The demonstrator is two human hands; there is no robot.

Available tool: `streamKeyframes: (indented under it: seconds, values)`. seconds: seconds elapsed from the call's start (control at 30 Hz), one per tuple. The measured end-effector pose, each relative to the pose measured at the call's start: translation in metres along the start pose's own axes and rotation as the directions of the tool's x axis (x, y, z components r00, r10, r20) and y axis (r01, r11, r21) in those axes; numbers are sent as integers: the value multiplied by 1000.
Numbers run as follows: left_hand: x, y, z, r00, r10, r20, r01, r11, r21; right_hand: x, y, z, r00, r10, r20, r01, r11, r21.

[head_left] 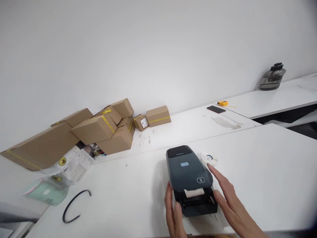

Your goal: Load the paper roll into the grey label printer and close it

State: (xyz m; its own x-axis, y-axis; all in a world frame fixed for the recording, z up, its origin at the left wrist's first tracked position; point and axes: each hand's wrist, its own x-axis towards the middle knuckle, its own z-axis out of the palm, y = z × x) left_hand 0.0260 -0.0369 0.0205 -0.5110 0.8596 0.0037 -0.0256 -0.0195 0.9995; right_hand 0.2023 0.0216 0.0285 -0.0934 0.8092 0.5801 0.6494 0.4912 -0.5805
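A dark grey label printer [184,172] stands on the white table in front of me, with a strip of white label paper [194,192] sticking out of its front slot. Against the printer's left side rests my left hand [173,211], thumb at the front corner and fingers along the wall. My right hand [229,198] holds the opposite side, with its index finger along the upper edge and thumb near the front. Just behind the right fingertips lies a white label roll [205,158], partly hidden by the printer.
Cardboard boxes [94,127] are piled at the back left, beside plastic packets [75,163] and a green pouch [51,193]. A curved black strip [66,209] lies at the left front. Farther back are a phone [216,109], a yellow tape measure [223,103] and a bottle [272,79].
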Motion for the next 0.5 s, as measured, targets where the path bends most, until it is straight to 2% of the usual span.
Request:
streamKeyframes:
  seconds: [0.13,0.2,0.27,0.37,0.43,0.5]
  values:
    - [21,21,0,999,41,-28,-42,999,-16,45,-6,3,995,-97,-15,98,990,98]
    - [32,23,-1,997,60,41,-62,997,45,73,-7,6,990,-132,-52,138,982,127]
    - [41,20,-1,980,119,156,-142,979,143,102,-10,10,988,-130,-81,142,977,159]
    - [59,13,2,936,223,271,-298,913,278,148,-17,12,999,-19,-38,26,980,195]
    - [75,12,7,922,279,269,-364,862,353,177,-21,14,997,72,19,-74,982,176]
    - [92,13,15,923,296,245,-376,826,419,201,-22,19,991,128,47,-134,979,151]
